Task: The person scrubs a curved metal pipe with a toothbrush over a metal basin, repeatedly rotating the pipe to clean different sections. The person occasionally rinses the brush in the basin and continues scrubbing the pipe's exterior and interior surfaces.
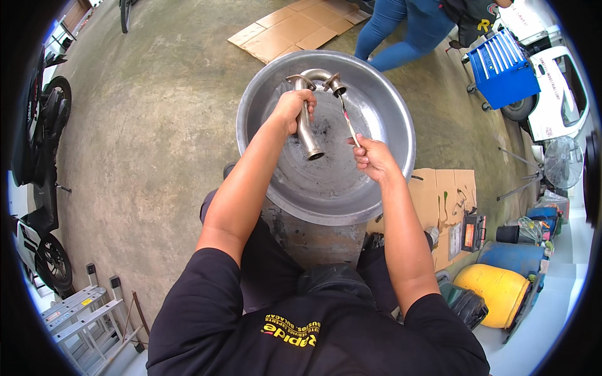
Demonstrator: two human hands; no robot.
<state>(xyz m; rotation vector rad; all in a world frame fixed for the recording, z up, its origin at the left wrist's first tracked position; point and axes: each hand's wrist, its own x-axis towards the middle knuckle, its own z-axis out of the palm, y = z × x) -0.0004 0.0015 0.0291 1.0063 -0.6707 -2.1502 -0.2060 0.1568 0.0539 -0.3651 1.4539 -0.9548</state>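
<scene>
A bent metal pipe point(305, 128) with flanged ends is held over a wide round metal basin point(332, 216). My left hand point(293, 109) is wrapped round its straight length, just below one flange. At the upper right, the pipe curves over to a second flanged end point(335, 84). My right hand point(375, 156) pinches the lower end of a thin, light-handled brush point(348, 122). The brush's dark tip is at the mouth of that flanged end; how far it reaches inside is hidden. Dark specks of dirt lie on the basin floor.
Flattened cardboard point(295, 28) lies beyond the basin, with more cardboard point(439, 200) to the right. Another person point(407, 28) stands at the far right near a blue tool cart point(503, 69). Motorcycles point(53, 125) and a stepladder point(88, 319) line the left; a yellow drum point(492, 294) is at lower right.
</scene>
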